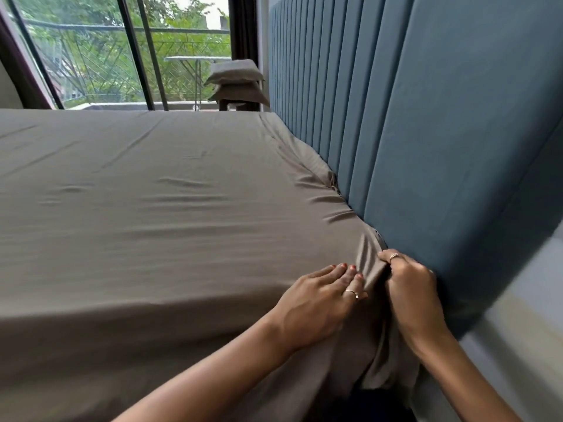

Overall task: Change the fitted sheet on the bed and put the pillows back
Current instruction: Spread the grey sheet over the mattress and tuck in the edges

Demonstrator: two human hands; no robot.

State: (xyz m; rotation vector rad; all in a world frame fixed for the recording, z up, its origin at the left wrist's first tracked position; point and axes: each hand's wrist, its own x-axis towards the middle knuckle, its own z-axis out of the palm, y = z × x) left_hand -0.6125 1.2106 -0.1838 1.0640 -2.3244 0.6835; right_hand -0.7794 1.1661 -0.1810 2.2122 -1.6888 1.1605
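Observation:
A grey-brown fitted sheet (158,214) covers the bed, with wrinkles bunched along the headboard side. At the near corner by the headboard, my right hand (411,287) grips a fold of the sheet with curled fingers. My left hand (320,303) lies flat beside it, straight fingers pressing on the sheet at that corner. Loose sheet hangs down below both hands. Two grey pillows (237,82) are stacked on a stool past the far side of the bed.
A tall blue padded headboard (411,117) runs along the right. A pale wall (524,330) stands at the near right. Large windows (100,53) with a balcony rail and a small table lie beyond the bed.

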